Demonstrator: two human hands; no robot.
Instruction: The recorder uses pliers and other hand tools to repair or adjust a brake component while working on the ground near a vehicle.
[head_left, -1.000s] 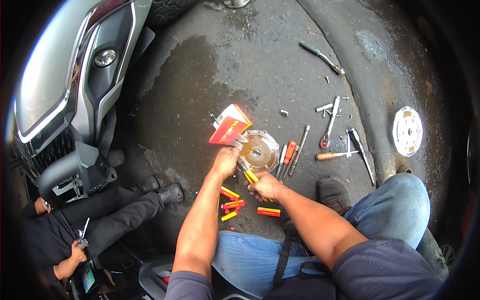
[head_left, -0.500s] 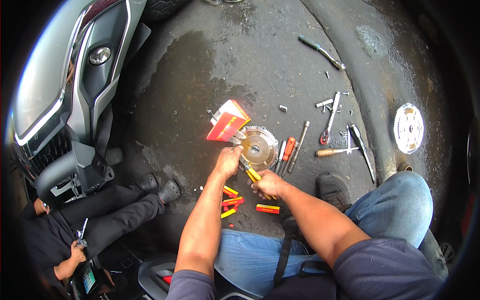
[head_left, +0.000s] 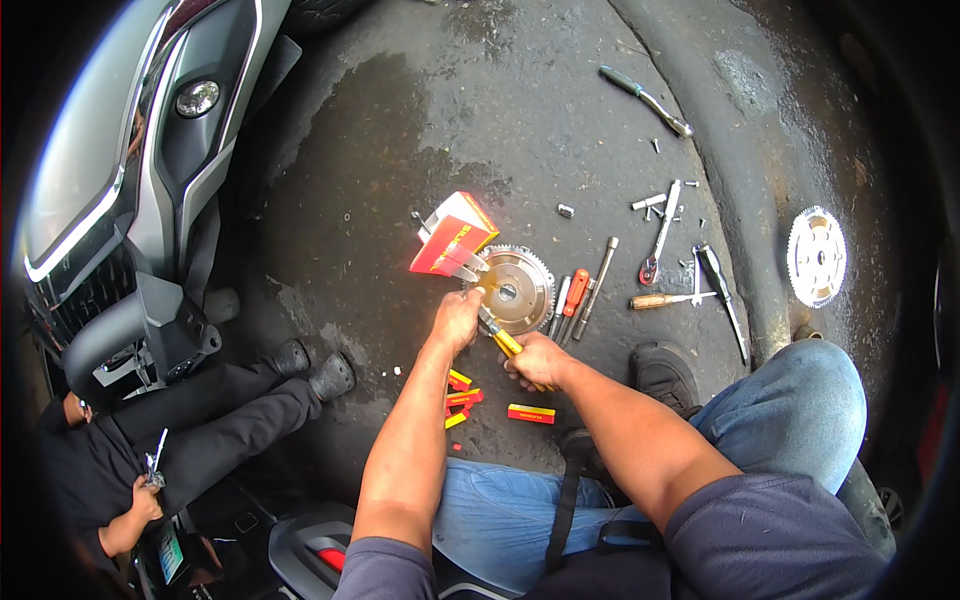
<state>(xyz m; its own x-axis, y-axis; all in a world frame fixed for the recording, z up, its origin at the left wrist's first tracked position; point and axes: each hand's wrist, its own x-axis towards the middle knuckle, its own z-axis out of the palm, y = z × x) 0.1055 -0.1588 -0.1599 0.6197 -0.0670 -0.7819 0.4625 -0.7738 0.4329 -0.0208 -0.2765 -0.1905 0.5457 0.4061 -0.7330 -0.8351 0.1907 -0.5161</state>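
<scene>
My left hand has its fingers closed beside the metal toothed disc, on something I cannot make out. Yellow-handled pliers point up-left, their jaws meeting my left fingers. My right hand grips their handles. Behind my left hand, an open red, yellow and white box leans at the disc's edge, pale strips hanging from it. Several small red and yellow cartons lie below the hands. Right of the disc are a red-handled screwdriver and metal rods.
A ratchet, wrench, wooden-handled tool, black-handled tool and small bolts lie rightward, with a second toothed disc. A silver-and-black vehicle fills the left; another person in black is below it, holding a metal tool.
My hands and the pliers stay at much the same place by the disc. The whole view has shifted slightly, with little else visibly different.
</scene>
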